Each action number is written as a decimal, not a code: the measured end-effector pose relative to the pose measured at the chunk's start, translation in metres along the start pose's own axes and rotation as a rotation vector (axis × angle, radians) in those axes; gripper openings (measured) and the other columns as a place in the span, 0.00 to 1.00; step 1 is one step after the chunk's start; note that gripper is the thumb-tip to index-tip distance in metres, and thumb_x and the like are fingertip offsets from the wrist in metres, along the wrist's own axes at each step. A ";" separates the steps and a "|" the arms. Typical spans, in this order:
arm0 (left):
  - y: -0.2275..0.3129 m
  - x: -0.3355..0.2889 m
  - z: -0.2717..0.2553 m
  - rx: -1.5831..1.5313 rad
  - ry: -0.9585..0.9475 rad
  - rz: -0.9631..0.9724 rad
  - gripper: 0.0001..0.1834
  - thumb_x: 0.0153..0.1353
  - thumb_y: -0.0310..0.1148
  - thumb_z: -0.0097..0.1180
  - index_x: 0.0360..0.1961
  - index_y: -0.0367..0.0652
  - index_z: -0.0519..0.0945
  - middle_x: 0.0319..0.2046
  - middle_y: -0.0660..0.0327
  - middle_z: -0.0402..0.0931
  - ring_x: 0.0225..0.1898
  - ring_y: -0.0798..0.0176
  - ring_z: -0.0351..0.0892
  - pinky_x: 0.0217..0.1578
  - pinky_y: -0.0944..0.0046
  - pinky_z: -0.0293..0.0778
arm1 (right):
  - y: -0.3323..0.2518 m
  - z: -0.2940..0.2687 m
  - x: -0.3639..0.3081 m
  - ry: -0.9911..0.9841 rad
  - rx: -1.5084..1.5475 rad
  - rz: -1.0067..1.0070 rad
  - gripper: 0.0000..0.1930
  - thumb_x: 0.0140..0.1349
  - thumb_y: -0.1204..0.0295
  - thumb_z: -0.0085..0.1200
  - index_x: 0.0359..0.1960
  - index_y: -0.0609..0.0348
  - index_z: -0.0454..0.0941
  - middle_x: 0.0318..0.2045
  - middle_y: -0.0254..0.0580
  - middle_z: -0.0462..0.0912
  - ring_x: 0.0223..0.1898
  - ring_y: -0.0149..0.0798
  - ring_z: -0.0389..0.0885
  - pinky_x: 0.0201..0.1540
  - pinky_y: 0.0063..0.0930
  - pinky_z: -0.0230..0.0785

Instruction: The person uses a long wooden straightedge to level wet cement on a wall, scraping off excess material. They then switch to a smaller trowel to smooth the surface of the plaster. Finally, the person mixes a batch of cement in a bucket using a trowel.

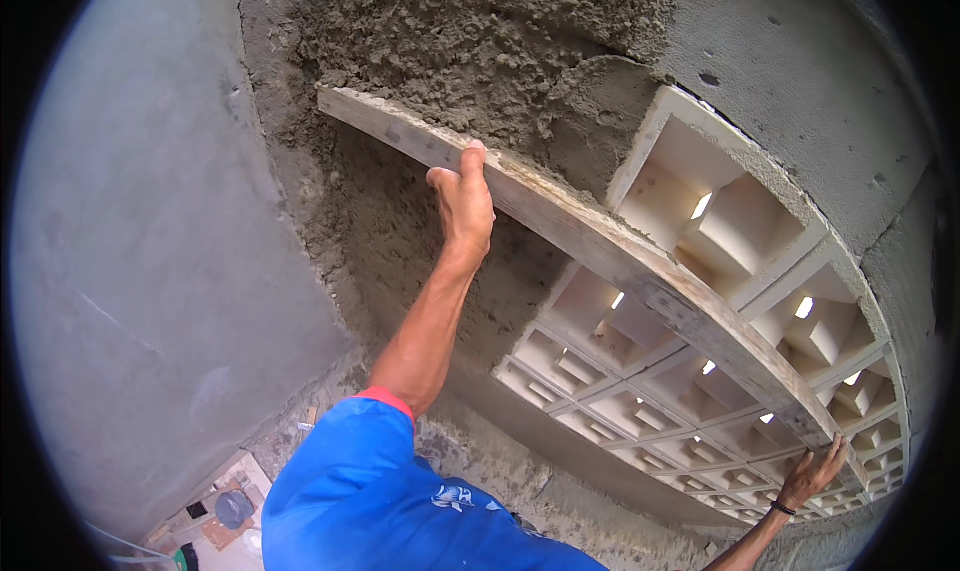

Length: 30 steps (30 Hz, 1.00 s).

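A long wooden straightedge board (600, 236) runs slantwise across the wall, from upper left to lower right, with wet mortar along its upper edge. My left hand (465, 199) is closed on the board toward its upper left end, fingertips over the top edge. Near the lower right end my right hand (812, 474), with a dark band at the wrist, holds the same board. Rough fresh mortar (440, 36) covers the wall above it; smoother mortar (390, 226) lies below. Behind the board is a grid of pale hollow vent blocks (655, 381), partly covered by it.
A smooth grey plastered wall (170, 241) meets the mortared wall at a corner on the left. Grey plaster (800, 61) lies above the vent blocks. Low at the left, a round grey object (235, 509) and a green item (187, 556) are on the floor.
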<state>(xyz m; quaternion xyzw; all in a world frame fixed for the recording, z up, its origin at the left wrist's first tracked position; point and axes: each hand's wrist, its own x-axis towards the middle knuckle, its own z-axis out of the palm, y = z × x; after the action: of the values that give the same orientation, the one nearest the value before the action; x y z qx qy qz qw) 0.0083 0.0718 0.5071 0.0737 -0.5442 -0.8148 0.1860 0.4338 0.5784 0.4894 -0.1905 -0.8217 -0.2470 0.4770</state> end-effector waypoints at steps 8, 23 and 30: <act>-0.006 0.006 0.017 0.087 -0.037 0.165 0.32 0.60 0.57 0.48 0.37 0.31 0.59 0.25 0.60 0.57 0.13 0.75 0.58 0.08 0.74 0.57 | 0.018 0.000 -0.005 -0.017 -0.012 0.096 0.34 0.53 0.82 0.55 0.64 0.53 0.60 0.62 0.50 0.63 0.64 0.52 0.59 0.64 0.44 0.54; 0.052 -0.059 0.005 -0.230 -0.306 0.311 0.22 0.62 0.49 0.46 0.29 0.38 0.73 0.17 0.61 0.74 0.10 0.74 0.70 0.04 0.77 0.61 | 0.057 -0.063 -0.034 -0.008 -0.029 -0.016 0.35 0.45 0.83 0.59 0.59 0.57 0.63 0.60 0.49 0.67 0.63 0.52 0.63 0.65 0.48 0.52; -0.052 -0.049 -0.108 -0.277 -0.114 -0.157 0.25 0.57 0.45 0.52 0.47 0.37 0.63 0.38 0.58 0.67 0.39 0.66 0.71 0.35 0.61 0.71 | -0.006 -0.083 -0.047 -0.287 0.082 -0.192 0.38 0.32 0.83 0.56 0.53 0.54 0.63 0.53 0.53 0.69 0.60 0.56 0.64 0.67 0.59 0.46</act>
<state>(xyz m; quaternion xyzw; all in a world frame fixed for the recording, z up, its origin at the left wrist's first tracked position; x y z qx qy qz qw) 0.0767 0.0153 0.4123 0.0432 -0.4289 -0.8969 0.0990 0.5096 0.5210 0.4820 -0.1248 -0.9052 -0.2278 0.3363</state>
